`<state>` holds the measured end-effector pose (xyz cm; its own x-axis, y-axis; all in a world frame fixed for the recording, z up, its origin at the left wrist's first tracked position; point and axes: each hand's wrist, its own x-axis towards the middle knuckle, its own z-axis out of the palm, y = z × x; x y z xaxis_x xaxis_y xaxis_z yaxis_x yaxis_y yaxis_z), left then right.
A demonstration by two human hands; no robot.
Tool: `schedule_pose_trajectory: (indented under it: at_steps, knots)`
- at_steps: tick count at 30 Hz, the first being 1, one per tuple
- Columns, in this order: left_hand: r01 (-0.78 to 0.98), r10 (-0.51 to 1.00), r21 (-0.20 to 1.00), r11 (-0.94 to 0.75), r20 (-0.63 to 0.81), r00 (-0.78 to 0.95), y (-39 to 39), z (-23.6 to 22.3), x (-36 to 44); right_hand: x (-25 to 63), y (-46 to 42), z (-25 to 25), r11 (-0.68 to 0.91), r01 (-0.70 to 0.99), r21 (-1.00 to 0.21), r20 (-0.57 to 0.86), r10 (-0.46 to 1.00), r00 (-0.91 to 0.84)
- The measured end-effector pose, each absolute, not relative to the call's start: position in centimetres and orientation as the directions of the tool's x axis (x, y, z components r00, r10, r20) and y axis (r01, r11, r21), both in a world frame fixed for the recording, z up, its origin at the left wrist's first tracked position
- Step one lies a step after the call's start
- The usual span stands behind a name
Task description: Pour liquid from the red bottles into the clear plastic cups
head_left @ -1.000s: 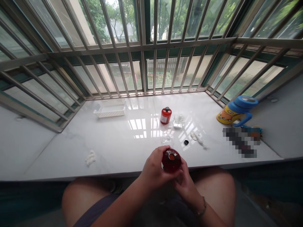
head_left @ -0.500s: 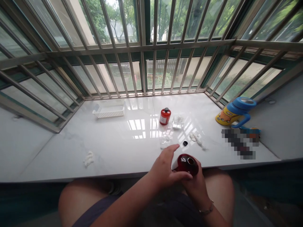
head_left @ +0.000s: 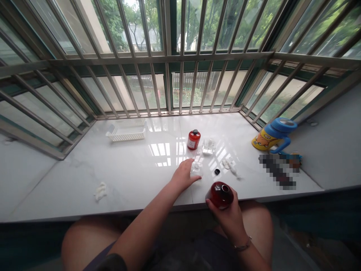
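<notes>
My right hand [head_left: 229,215] grips a dark red round bottle [head_left: 220,194] with its mouth uncapped, held over the front edge of the white marble sill [head_left: 132,169]. My left hand [head_left: 184,175] reaches forward over the sill, fingers curled around a small clear glass container [head_left: 196,168]. A small black cap [head_left: 217,171] lies on the sill just right of the container. Farther back stands a small red bottle with a black cap [head_left: 193,139], and beside it another clear glass piece [head_left: 208,146].
A white plastic basket [head_left: 126,130] sits at the back left. White wads lie at the front left [head_left: 100,191] and near the cap [head_left: 229,164]. A yellow and blue mug [head_left: 272,136] lies tipped at the right. Metal window bars [head_left: 169,75] enclose the sill.
My left hand let go of the dark red bottle and moved forward to the clear glass container. My right hand keeps the bottle, shifted slightly right and lower.
</notes>
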<state>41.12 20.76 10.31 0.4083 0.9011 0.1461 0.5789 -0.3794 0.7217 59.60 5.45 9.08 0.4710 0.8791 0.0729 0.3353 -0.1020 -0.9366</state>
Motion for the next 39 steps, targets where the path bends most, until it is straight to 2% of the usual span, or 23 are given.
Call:
schedule_pose_trajectory:
  at_steps: [9, 17, 24, 32, 39]
  knots:
    - [0.539, 0.951, 0.798, -0.27, 0.133, 0.279, 17.3, 12.3, 36.8, 59.4, 5.3, 8.3, -0.096, 0.358, -0.929, 0.072, 0.901, 0.427]
    - [0.564, 0.973, 0.793, -0.229, 0.169, 0.157, 11.6, 12.3, 29.8, 58.3, 5.9, 7.6, -0.08, 0.34, -0.937, 0.066, 0.916, 0.395]
    - [0.591, 1.0, 0.806, -0.025, 0.025, 0.008, 8.7, 11.1, 27.1, 56.8, 6.4, 7.3, -0.055, 0.36, -0.931, 0.071, 0.942, 0.327]
    - [0.603, 0.986, 0.78, -0.169, 0.136, 0.101, 8.1, 10.8, 27.1, 55.6, 6.8, 7.9, 0.031, 0.396, -0.918, 0.129, 0.966, 0.224]
    - [0.608, 0.983, 0.773, -0.179, 0.166, 0.078, 8.1, 11.1, 27.9, 55.5, 7.6, 8.0, 0.122, 0.48, -0.869, 0.2, 0.973, 0.116]
